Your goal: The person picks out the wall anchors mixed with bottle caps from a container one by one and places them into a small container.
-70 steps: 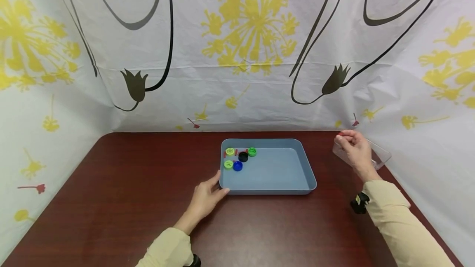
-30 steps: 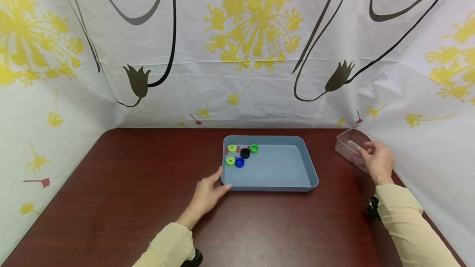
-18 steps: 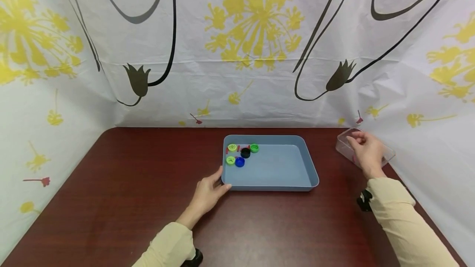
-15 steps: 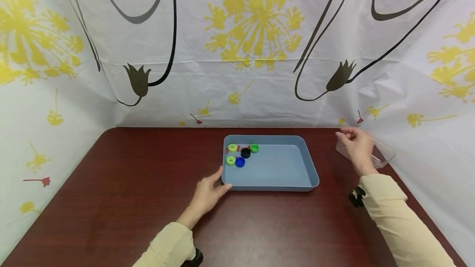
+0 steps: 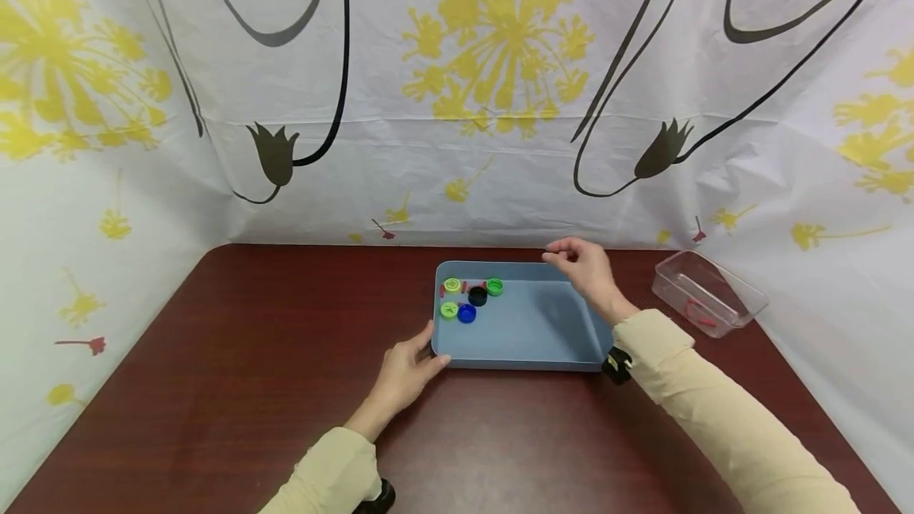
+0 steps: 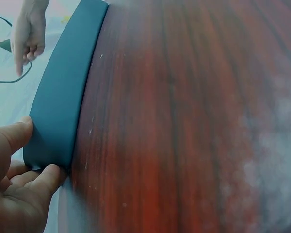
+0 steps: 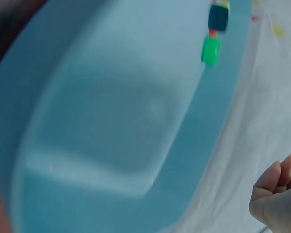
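My left hand (image 5: 405, 371) grips the near left corner of the blue-grey tray (image 5: 521, 364); in the left wrist view its fingertips press the tray's outer wall (image 6: 63, 97). At the tray's left end lie two yellow-green caps (image 5: 453, 285), a green cap (image 5: 494, 287), a black cap (image 5: 478, 296) and a blue cap (image 5: 466, 313), with small red pieces (image 5: 464, 287) among them. Over the tray's far right part is my right hand (image 5: 585, 268), thumb and forefinger brought together. I cannot tell whether something small is between them.
A clear plastic box (image 5: 707, 292) with a few red pieces (image 5: 700, 314) inside stands on the dark red table (image 5: 286, 324), right of the tray. White patterned cloth (image 5: 457, 205) hangs behind the table and along both sides.
My right hand, which held something red 2.3 s ago, has gone back to the clear box and then moved left over the tray. My left hand has stayed at the tray's corner.
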Demonstrator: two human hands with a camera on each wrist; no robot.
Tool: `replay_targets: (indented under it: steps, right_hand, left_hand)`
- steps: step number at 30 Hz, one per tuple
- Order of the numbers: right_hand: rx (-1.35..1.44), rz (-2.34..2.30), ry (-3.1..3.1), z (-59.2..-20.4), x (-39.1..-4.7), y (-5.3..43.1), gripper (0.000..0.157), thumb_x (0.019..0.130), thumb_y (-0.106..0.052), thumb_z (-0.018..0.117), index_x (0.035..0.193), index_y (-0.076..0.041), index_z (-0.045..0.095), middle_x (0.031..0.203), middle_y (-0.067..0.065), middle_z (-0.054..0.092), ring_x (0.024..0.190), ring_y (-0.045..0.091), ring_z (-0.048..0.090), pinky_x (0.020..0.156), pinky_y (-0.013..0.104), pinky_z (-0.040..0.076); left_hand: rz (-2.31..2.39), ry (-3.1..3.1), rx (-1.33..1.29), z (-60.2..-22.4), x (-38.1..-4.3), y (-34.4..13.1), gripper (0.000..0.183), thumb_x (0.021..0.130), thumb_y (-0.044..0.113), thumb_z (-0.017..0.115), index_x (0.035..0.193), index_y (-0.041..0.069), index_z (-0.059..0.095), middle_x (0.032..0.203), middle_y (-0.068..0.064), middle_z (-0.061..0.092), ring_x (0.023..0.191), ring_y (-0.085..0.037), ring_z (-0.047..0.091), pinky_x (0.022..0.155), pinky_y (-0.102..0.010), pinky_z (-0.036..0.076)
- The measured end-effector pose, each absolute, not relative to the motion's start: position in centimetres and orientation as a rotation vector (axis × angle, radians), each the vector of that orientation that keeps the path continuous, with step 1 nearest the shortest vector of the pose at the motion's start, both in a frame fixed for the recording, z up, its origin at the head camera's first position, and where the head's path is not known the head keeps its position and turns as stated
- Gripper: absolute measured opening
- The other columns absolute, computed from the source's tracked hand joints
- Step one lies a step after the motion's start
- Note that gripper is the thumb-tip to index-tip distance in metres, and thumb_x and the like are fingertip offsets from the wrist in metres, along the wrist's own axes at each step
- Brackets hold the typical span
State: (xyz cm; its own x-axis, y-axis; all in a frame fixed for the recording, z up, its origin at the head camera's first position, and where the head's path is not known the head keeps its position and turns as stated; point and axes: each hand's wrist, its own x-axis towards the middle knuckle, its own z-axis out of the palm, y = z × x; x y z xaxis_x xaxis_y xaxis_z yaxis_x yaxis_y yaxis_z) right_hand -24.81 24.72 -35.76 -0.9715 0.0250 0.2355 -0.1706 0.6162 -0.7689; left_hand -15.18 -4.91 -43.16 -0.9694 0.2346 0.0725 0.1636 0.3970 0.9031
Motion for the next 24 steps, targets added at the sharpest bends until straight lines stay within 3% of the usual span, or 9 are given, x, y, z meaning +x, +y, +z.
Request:
replay_targets:
  steps: [7, 13, 19, 24]
  right_hand:
    - [0.22, 1.501, -2.727, -36.9, -24.7, 21.5, 0.022, 0.09, -0.015, 0.064, 0.105, 0.001, 0.067, 0.095, 0.018, 0.065, 0.083, 0.024, 0.057, 0.072, 0.031, 0.049]
    - [0.423, 1.696, -2.818, -38.0, -25.9, 19.8, 0.025, 0.091, -0.011, 0.062, 0.11, 0.006, 0.063, 0.091, 0.018, 0.061, 0.078, 0.02, 0.05, 0.08, 0.039, 0.049]
    - [0.83, 1.614, -2.955, -38.7, -28.0, 19.2, 0.022, 0.088, -0.005, 0.064, 0.107, 0.006, 0.064, 0.079, 0.005, 0.059, 0.072, 0.016, 0.051, 0.075, 0.034, 0.049]
    - [1.153, 1.304, -3.037, -37.6, -29.2, 18.8, 0.02, 0.086, -0.002, 0.066, 0.105, 0.004, 0.066, 0.09, 0.011, 0.065, 0.078, 0.013, 0.059, 0.073, 0.027, 0.051]
  left_hand:
    - [1.648, 2.576, 0.377, -43.1, -15.1, -4.9, 0.064, 0.09, 0.019, 0.065, 0.142, -0.003, 0.035, 0.144, -0.02, 0.038, 0.12, -0.031, 0.052, 0.089, -0.033, 0.05]
    - [1.627, 2.586, 0.363, -43.1, -15.1, -5.0, 0.064, 0.09, 0.019, 0.064, 0.143, -0.002, 0.034, 0.145, -0.019, 0.038, 0.121, -0.03, 0.052, 0.089, -0.034, 0.05]
    - [1.609, 2.582, 0.354, -43.1, -15.1, -4.9, 0.063, 0.091, 0.017, 0.063, 0.143, -0.002, 0.034, 0.145, -0.019, 0.038, 0.121, -0.03, 0.053, 0.09, -0.034, 0.05]
    - [1.608, 2.58, 0.369, -43.1, -15.2, -4.9, 0.063, 0.091, 0.018, 0.063, 0.143, -0.002, 0.034, 0.145, -0.019, 0.037, 0.12, -0.03, 0.053, 0.09, -0.034, 0.05]
